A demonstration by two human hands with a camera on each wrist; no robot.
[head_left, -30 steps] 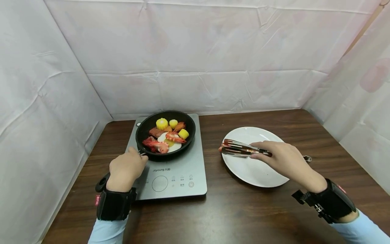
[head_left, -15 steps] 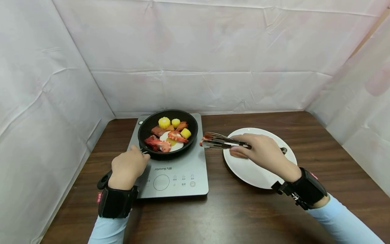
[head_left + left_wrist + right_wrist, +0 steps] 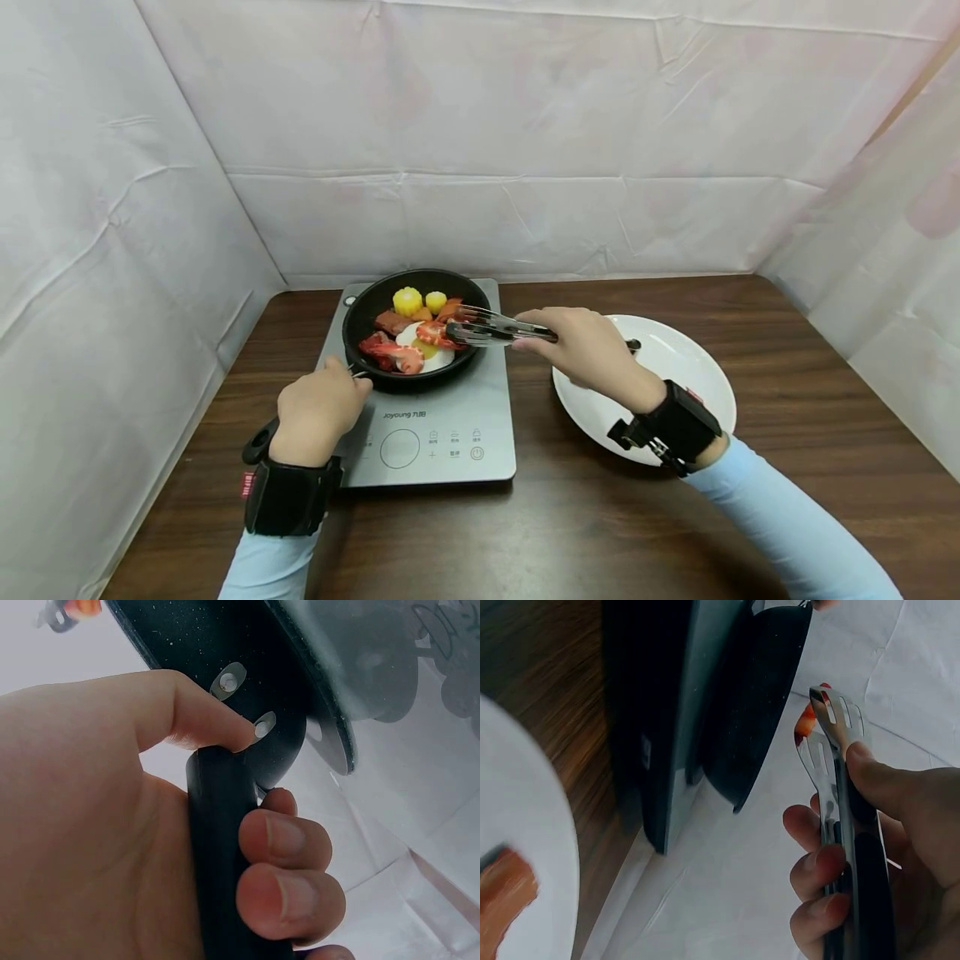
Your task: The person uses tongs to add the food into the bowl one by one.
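Observation:
My left hand (image 3: 318, 412) grips the black handle (image 3: 225, 847) of a frying pan (image 3: 360, 321), thumb lying along its top near the rivets. In the pan are a fried egg (image 3: 442, 360), shrimp (image 3: 405, 358), corn pieces (image 3: 407, 301) and reddish-brown meat pieces (image 3: 392, 322). My right hand (image 3: 581, 346) holds metal tongs (image 3: 847, 825), fingers curled round their arms. Between the slotted tips sits a small red-orange piece of food (image 3: 805, 726). In the head view, the tips overlap the right side of the pan, close above the shrimp.
The pan stands on a silver induction cooker (image 3: 480, 408) on a brown wooden table (image 3: 525, 533). To the right is a white plate (image 3: 697, 375), with a reddish-brown food piece (image 3: 508, 896) on it. White sheeting (image 3: 510, 125) walls the back and sides.
My right hand has moved left with the tongs, from over the plate to the pan's right side. The left hand stays on the handle.

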